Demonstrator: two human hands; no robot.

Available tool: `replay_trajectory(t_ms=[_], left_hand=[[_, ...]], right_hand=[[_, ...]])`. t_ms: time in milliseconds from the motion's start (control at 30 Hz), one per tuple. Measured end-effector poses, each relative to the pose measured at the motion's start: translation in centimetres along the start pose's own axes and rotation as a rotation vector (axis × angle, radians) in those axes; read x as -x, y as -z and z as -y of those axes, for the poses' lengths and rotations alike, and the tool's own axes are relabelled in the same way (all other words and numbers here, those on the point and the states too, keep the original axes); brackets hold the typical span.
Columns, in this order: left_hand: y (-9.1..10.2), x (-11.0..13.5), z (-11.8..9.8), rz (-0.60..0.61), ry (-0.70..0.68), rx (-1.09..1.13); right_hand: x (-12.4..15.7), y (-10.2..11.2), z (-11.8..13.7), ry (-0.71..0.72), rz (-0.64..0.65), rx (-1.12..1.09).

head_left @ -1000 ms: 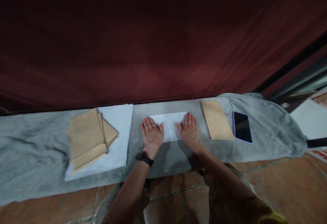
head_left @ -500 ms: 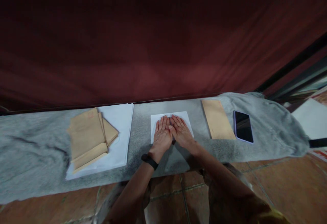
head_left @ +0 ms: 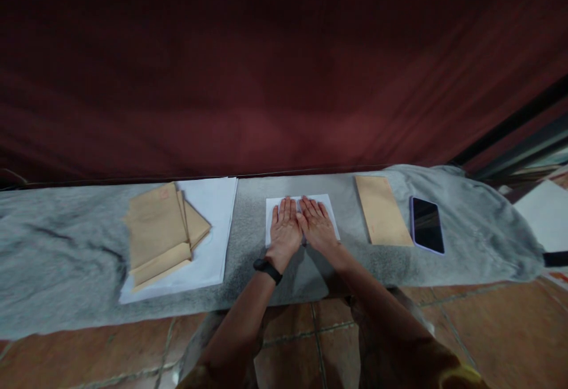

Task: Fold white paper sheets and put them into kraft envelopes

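A folded white paper [head_left: 331, 208] lies on the grey cloth-covered bench [head_left: 66, 247]. My left hand [head_left: 284, 232], with a black band at the wrist, lies flat on the paper's middle with fingers stretched out. My right hand [head_left: 316, 227] rests flat beside it, touching it, fingers also stretched out. Both palms press down on the paper and hold nothing.
A stack of brown envelopes [head_left: 157, 232] sits on white sheets [head_left: 213, 211] to the left. A single brown envelope [head_left: 382, 218] and a dark phone [head_left: 426, 224] lie to the right. A dark red curtain [head_left: 284, 69] hangs behind; tiled floor [head_left: 488, 330] below.
My hands slid from the paper's two ends inward to its middle and now lie side by side. The view shifted slightly.
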State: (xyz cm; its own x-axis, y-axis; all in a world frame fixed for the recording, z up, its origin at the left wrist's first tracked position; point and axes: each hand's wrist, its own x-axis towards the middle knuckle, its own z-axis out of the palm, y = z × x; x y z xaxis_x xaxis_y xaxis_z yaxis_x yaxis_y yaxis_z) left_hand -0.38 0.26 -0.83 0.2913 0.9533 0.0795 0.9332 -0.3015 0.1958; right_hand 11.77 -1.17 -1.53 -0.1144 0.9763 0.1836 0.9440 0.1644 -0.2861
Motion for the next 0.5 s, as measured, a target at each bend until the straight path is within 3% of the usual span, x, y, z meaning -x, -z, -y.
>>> replay_trajectory(t_ms=[167,500], left_hand=[[-0.5,-0.1,0.0,-0.054,0.029,0.019],[0.2,0.3,-0.1,-0.054,0.028,-0.055]], right_hand=[[0.1,-0.2,0.1,-0.057,-0.036,0.038],[0.9,-0.7,-1.0,-0.054,-0.111,0.072]])
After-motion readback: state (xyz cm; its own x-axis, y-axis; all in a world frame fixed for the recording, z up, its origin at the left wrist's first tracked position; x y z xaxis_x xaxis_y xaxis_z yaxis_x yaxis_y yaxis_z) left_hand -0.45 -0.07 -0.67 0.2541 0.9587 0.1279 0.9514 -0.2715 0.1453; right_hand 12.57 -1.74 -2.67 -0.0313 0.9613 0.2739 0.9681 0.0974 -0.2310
